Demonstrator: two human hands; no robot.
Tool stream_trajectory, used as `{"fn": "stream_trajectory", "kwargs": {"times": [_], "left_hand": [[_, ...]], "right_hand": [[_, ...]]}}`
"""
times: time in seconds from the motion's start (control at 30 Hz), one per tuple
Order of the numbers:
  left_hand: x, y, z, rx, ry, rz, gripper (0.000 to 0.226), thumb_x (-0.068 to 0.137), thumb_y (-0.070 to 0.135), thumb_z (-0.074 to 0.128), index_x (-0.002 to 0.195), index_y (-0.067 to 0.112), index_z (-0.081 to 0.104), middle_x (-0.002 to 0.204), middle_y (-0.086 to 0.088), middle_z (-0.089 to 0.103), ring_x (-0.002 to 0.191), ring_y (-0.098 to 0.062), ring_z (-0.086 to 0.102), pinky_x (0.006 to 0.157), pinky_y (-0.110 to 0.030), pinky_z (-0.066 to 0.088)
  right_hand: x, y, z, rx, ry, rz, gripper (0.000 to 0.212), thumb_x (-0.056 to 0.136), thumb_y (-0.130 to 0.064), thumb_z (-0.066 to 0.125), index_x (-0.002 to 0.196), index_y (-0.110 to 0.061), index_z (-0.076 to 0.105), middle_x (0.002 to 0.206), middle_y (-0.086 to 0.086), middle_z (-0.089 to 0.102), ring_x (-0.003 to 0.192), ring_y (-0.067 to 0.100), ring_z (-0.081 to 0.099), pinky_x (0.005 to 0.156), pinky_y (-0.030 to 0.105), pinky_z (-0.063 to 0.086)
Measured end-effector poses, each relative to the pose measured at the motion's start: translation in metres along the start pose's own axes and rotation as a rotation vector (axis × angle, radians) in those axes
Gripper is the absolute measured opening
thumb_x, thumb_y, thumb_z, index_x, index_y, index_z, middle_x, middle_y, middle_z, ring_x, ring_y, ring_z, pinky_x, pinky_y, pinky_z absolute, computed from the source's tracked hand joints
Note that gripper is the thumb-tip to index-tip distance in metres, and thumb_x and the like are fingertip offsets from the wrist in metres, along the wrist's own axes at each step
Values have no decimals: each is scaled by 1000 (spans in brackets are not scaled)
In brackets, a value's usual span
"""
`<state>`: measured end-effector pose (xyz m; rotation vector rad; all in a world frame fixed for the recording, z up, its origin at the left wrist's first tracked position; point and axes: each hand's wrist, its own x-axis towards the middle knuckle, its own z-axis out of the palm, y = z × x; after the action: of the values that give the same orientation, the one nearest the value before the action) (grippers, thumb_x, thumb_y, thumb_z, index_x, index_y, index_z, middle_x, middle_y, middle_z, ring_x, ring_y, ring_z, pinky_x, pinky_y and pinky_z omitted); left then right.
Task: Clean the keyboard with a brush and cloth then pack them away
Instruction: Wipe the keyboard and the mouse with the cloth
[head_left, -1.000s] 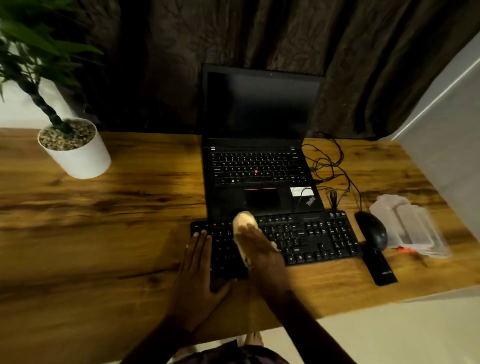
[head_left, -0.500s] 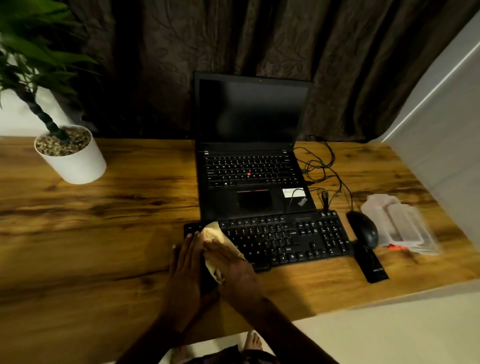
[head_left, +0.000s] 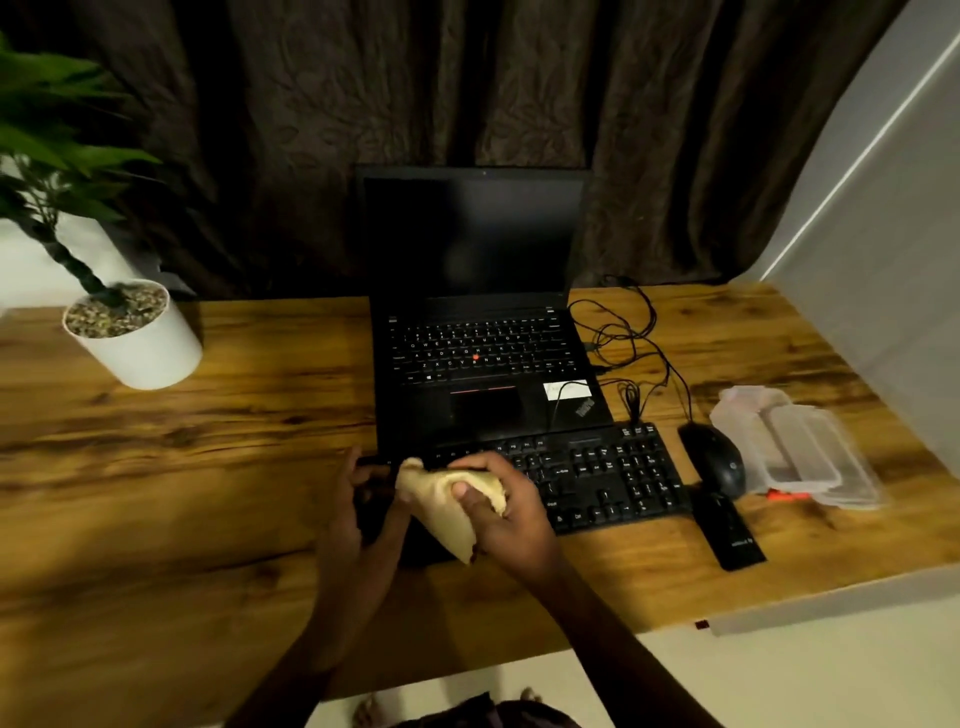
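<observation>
A black external keyboard (head_left: 597, 478) lies on the wooden desk in front of an open laptop. My right hand (head_left: 504, 514) is closed around a bunched beige cloth (head_left: 447, 499) above the keyboard's left part. My left hand (head_left: 353, 514) is at the keyboard's left end, fingers curled at the cloth's left tip; whether it grips the cloth or the keyboard edge is unclear. Both hands hide the keyboard's left third. A clear plastic case (head_left: 795, 447) lies at the right, with a small red-orange item (head_left: 784, 496) at its near edge. No brush is recognisable.
The black laptop (head_left: 483, 364) stands open behind the keyboard, with tangled cables (head_left: 634, 343) to its right. A black mouse (head_left: 714, 457) and a flat black device (head_left: 730, 535) lie right of the keyboard. A white plant pot (head_left: 140, 343) stands far left. The desk's front edge is near.
My right hand swept the cloth leftward along the keyboard, then lifted and bunched it. My left hand went from lying flat at the keyboard's left end to curling up beside the cloth.
</observation>
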<state>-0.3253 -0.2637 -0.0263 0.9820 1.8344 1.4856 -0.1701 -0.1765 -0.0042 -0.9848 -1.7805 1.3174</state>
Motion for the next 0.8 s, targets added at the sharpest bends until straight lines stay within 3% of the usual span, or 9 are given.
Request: {"fn": "stream_trajectory", "kwargs": {"times": [0.1, 0.23, 0.33, 0.47, 0.53, 0.63, 0.73, 0.8], "left_hand": [[3, 19, 21, -118, -7, -72, 70, 85, 44, 71, 147, 36, 38, 124, 12, 64, 114, -3, 60, 99, -36, 51], [5, 41, 48, -172, -50, -108, 55, 84, 32, 74, 134, 31, 50, 103, 12, 70, 101, 2, 64, 76, -13, 51], [8, 55, 64, -163, -162, -83, 48, 81, 43, 75, 125, 30, 61, 111, 17, 69, 105, 5, 62, 75, -10, 51], [10, 69, 89, -155, -263, -78, 56, 75, 54, 79, 124, 33, 61, 121, 12, 65, 108, -1, 63, 77, -17, 54], [11, 76, 104, -180, -277, -99, 46, 79, 41, 80, 120, 30, 63, 115, 7, 69, 102, -4, 67, 73, -19, 55], [14, 86, 129, -210, -282, -102, 33, 84, 25, 74, 116, 27, 65, 109, 4, 71, 97, -8, 69, 68, -20, 55], [17, 98, 157, -238, -314, -101, 33, 86, 24, 72, 118, 24, 65, 109, 4, 71, 96, -10, 70, 69, -22, 55], [21, 106, 178, -237, -355, -95, 29, 89, 19, 71, 117, 24, 65, 105, 6, 72, 94, -10, 70, 69, -22, 55]], "right_hand": [[4, -3, -19, 106, 53, 33, 7, 94, -13, 65, 101, -13, 67, 90, -1, 72, 83, 9, 69, 70, 24, 54], [3, -5, -39, 276, 152, 101, 11, 94, -16, 67, 100, -7, 70, 94, 13, 75, 88, 23, 72, 76, 37, 58], [1, -3, -57, 397, 144, 213, 18, 90, -31, 70, 100, -16, 72, 99, 11, 76, 97, 29, 72, 85, 50, 59], [-2, 0, -85, 608, 183, 433, 73, 69, -52, 85, 122, -8, 59, 112, 11, 74, 103, 27, 72, 92, 54, 56], [-7, -1, -101, 647, 168, 435, 68, 73, -44, 82, 126, -10, 56, 115, 10, 73, 106, 26, 71, 96, 52, 55], [-13, -3, -128, 517, 129, 261, 49, 79, -30, 82, 122, -19, 61, 114, 5, 73, 108, 24, 70, 95, 47, 56], [-15, 2, -166, 194, 190, 121, 58, 73, -42, 86, 125, -37, 59, 123, -11, 63, 117, 14, 62, 91, 41, 58], [-17, 8, -195, 35, 272, 39, 66, 73, -43, 85, 132, -38, 55, 131, -17, 55, 124, 8, 54, 94, 37, 56]]}}
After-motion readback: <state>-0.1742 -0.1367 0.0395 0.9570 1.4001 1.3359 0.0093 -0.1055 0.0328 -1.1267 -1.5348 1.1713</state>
